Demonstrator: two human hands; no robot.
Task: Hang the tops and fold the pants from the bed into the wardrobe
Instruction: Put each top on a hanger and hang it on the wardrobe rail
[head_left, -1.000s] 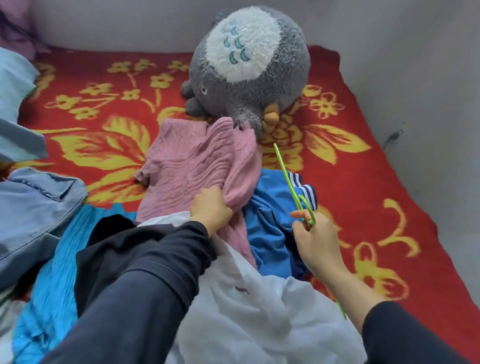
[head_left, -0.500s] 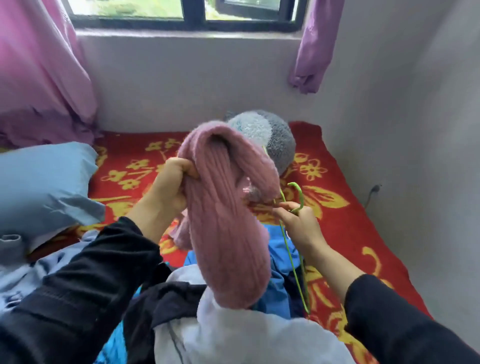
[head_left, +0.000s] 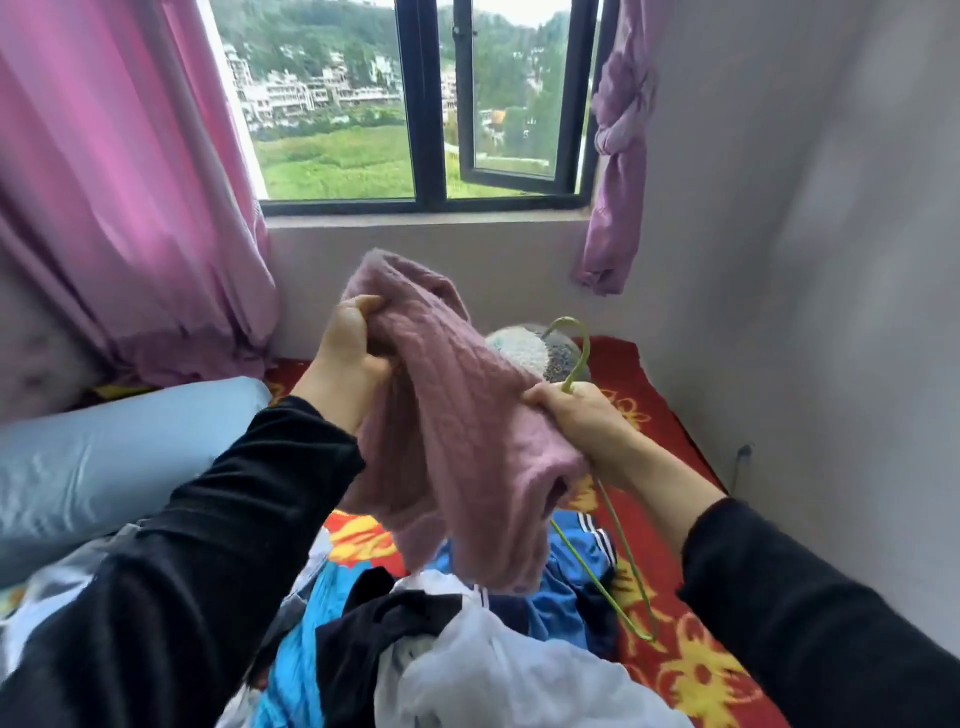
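Observation:
A pink knitted sweater (head_left: 457, 447) hangs in the air above the bed, bunched between both hands. My left hand (head_left: 353, 338) grips its upper left part. My right hand (head_left: 582, 421) holds the sweater's right side together with a thin green hanger (head_left: 628, 566); the hook sticks up above my fist and the frame dangles below it. Under the sweater lies a heap of clothes: a blue garment with white stripes (head_left: 566, 582), a black garment (head_left: 374, 639) and a white one (head_left: 483, 680).
The bed has a red blanket with yellow flowers (head_left: 696, 670). A grey plush toy (head_left: 535, 353) sits behind the sweater. A light blue pillow (head_left: 114, 457) lies at the left. Pink curtains (head_left: 119, 197) flank the window (head_left: 421, 104). A grey wall (head_left: 831, 291) runs along the right.
Both hands have lifted the sweater off the heap and higher. My right hand, which held only the hanger, now also grips the sweater. The view has tilted up to the window.

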